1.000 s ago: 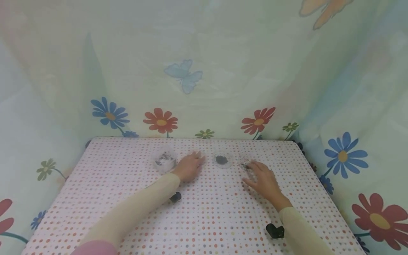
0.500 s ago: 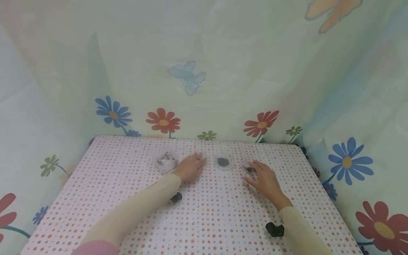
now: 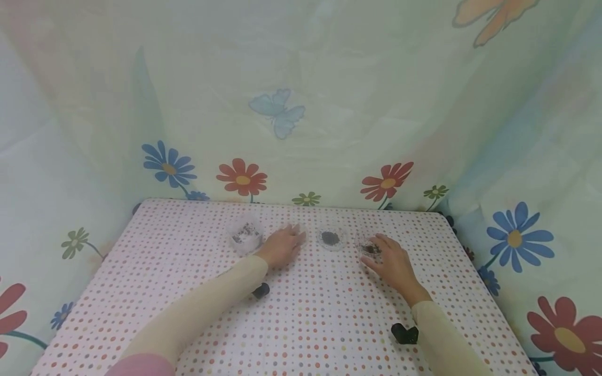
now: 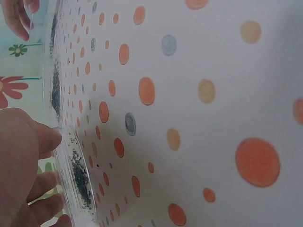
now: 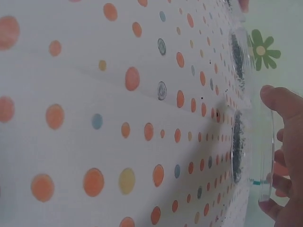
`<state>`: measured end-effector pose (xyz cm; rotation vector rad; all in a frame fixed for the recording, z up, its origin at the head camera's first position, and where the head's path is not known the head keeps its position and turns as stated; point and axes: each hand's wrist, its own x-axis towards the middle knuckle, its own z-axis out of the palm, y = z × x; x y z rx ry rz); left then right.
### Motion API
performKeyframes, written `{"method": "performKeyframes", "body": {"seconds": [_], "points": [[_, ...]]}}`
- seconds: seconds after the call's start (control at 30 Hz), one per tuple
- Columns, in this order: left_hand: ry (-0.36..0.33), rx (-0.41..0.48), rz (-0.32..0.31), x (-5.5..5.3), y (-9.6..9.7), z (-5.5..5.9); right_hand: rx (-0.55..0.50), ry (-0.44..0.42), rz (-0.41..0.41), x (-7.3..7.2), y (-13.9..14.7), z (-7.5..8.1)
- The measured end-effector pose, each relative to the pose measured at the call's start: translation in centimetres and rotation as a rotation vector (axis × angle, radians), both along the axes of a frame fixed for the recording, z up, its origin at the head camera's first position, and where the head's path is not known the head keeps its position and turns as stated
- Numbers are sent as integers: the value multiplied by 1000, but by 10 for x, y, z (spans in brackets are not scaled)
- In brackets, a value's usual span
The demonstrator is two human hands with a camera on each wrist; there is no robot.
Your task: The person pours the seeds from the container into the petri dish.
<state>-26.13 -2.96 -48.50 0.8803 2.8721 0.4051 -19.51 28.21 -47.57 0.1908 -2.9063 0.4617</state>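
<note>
My left hand is over a clear petri dish with dark grains, mostly hidden beneath it in the head view. Its thumb and fingers are around the dish's clear rim in the left wrist view; whether they grip the dish or a lid is unclear. My right hand pinches a clear round lid by its edges. The lid is tilted beside another petri dish, which holds dark grains. Between the hands sits a further petri dish with a dark heap.
A larger clear tub with white and dark bits stands left of my left hand. Two black pieces, one by the left sleeve and one by the right sleeve, show near my wrists. A flowered curtain rises behind the dotted tabletop.
The head view has shifted a little. Both hands stay in almost the same place. More dark grains show beside my right fingers than a second ago.
</note>
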Motion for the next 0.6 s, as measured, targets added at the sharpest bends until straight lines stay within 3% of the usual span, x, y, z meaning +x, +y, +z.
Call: {"method": "performKeyframes", "body": {"seconds": [0.4,0.6], "points": [[-46,20,13,2,1,-4,-61,-48,-7,-4,6,-9],[-11,15,19,0,1,-3,-55,-27,-12,-12,3,-9]]}}
